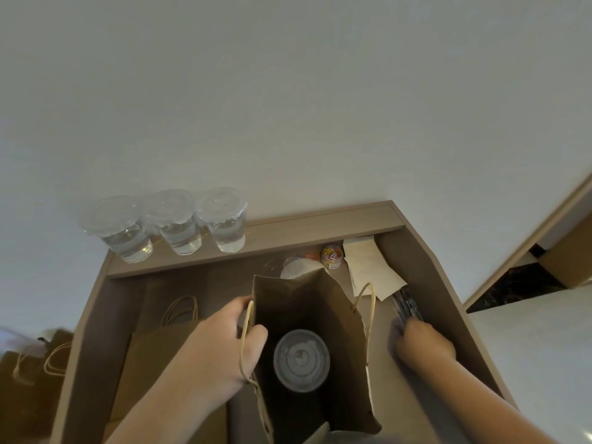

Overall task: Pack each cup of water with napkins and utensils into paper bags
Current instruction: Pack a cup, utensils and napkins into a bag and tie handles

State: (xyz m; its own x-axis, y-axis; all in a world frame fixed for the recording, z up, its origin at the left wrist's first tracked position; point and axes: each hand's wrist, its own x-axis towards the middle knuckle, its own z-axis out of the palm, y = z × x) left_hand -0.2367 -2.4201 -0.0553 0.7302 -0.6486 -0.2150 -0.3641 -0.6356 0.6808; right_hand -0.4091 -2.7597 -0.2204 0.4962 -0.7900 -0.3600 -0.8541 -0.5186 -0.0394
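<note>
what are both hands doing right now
Left hand: grips the rim of the open paper bag.
Right hand: fingers curled at the utensils; grip cannot be told.

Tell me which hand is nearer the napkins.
Right. The right hand grasps the utensils beside the napkins; the left hand grips the paper bag at its opposite rim, bag between.

Four lidded cups (177, 224): three on the ledge (320, 230), one in the single open paper bag (288, 293); one clip jar (332, 257).
</note>
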